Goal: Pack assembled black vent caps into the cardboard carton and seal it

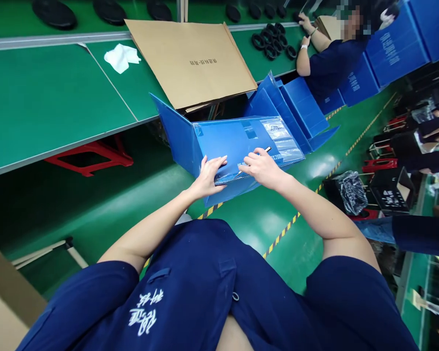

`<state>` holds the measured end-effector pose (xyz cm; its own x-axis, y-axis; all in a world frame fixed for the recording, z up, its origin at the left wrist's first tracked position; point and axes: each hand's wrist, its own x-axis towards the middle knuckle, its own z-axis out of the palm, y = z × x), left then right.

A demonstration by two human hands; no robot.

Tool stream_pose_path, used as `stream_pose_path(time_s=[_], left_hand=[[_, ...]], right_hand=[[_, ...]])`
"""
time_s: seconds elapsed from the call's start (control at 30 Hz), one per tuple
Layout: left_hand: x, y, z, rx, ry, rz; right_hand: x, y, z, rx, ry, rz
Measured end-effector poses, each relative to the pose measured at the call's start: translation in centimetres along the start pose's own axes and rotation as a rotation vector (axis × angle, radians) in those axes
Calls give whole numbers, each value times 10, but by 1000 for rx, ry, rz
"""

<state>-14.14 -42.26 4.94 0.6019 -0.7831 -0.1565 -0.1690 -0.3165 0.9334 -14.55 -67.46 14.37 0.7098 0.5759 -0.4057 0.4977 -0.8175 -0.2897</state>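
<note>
A blue corrugated plastic box (237, 141) with open flaps hangs in front of me, beside the green table. My left hand (209, 174) presses on the box's near panel, fingers spread, gripping its lower edge. My right hand (261, 167) holds a thin pen-like tool (254, 160) whose tip rests on the same panel. Clear label pockets (283, 141) run along the right part of the panel.
A flat brown cardboard sheet (192, 61) and a white cloth (121, 57) lie on the green table (40, 107). A seated co-worker (329, 58) handles black rings (274, 41) at the far end. Blue crates (395, 48) stand right. A red stool (91, 158) sits under the table.
</note>
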Motion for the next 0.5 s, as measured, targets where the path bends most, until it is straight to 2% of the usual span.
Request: stream_pose_path(time_s=[0.13,0.37,0.5], left_hand=[[2,-1,1,0,17,28],[4,1,2,25,-24,-8],[5,2,3,13,-17,-23]], right_hand=[[-3,0,-1,-5,-11,26],[0,-9,-8,84,14,85],[3,-14,-4,48,27,44]])
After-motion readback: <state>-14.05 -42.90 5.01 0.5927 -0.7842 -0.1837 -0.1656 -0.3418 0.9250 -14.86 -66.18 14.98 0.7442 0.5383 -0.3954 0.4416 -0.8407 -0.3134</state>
